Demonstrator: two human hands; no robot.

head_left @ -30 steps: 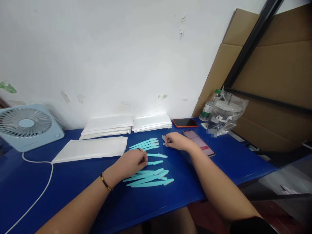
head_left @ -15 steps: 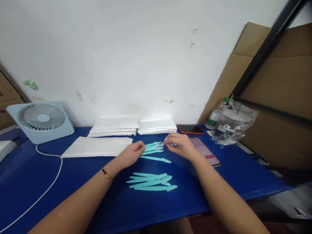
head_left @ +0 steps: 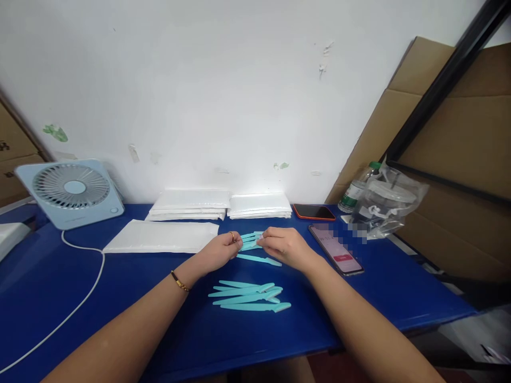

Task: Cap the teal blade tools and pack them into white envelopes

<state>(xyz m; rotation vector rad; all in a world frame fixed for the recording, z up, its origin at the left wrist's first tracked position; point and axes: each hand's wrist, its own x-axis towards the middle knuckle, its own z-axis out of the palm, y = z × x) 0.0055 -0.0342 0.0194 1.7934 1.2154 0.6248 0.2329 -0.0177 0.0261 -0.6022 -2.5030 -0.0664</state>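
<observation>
My left hand [head_left: 221,251], wearing a ring and a bracelet, pinches the handle end of a turquoise eyebrow razor [head_left: 249,246]. At that razor's blade end, the fingers of my right hand [head_left: 286,248] are pinched together over something small and whitish, mostly hidden by the fingertips. More turquoise razors [head_left: 251,235] lie just behind, partly covered by my hands. One single razor [head_left: 259,259] rests on the table in front of them. Nearer to me, several eyebrow razors [head_left: 247,307] lie in a loose pile, blades pointing right.
White padded mailers [head_left: 189,199] are stacked against the wall, with one mailer [head_left: 159,236] flat at left. A light blue fan [head_left: 75,191] with a white cable stands left. Two phones [head_left: 339,252], a bottle [head_left: 355,191] and a bagged cup [head_left: 385,205] are at right on the blue table.
My right hand has moved left and slightly down, bringing its fingertips onto the blade end of the razor in my left hand. The view has shifted slightly.
</observation>
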